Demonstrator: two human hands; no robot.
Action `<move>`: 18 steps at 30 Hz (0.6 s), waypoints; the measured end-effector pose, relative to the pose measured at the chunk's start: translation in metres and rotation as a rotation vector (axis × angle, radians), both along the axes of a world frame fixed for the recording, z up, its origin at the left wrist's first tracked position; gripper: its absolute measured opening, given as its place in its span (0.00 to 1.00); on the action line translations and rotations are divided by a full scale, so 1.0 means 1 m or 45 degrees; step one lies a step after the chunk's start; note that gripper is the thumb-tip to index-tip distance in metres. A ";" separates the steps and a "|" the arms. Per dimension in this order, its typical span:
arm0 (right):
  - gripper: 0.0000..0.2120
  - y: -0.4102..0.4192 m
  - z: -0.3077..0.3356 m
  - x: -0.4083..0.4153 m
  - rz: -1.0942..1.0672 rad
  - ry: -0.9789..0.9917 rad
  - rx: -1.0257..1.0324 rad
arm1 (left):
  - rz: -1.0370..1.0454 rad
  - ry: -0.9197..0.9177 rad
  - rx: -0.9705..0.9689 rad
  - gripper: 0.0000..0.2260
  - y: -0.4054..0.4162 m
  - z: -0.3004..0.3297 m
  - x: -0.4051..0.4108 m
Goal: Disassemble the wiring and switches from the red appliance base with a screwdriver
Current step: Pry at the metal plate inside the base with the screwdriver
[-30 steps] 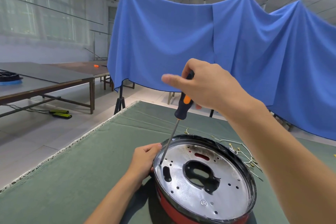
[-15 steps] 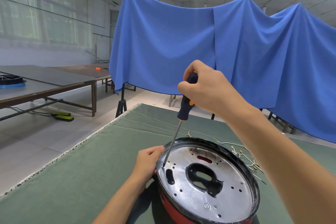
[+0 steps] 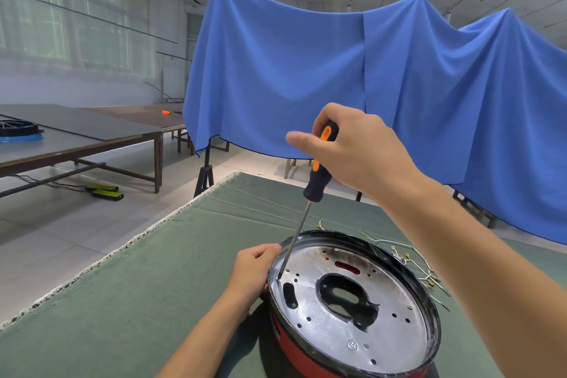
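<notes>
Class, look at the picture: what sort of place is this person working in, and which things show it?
Probably a workshop or large workroom: long bare tables, a green mat covering the workbench, and a hand driving a screwdriver into a stripped appliance base.

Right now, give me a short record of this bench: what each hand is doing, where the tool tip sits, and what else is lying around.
Right hand: grips the black-and-orange-handled screwdriver, thumb extended
Tool tip: down at the left edge of the silver metal plate
Left hand: holds the rim of the round red appliance base
Loose wires: on the green table cover, behind the base
Backdrop: draped blue cloth
</notes>
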State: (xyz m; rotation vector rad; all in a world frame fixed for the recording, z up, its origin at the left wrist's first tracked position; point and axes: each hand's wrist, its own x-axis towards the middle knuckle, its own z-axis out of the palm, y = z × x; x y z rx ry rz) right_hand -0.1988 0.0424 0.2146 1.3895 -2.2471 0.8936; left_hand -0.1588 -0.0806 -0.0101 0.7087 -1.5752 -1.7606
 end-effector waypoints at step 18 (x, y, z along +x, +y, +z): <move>0.07 0.002 -0.005 -0.006 -0.036 0.026 -0.031 | -0.001 -0.048 -0.079 0.14 0.000 0.002 0.002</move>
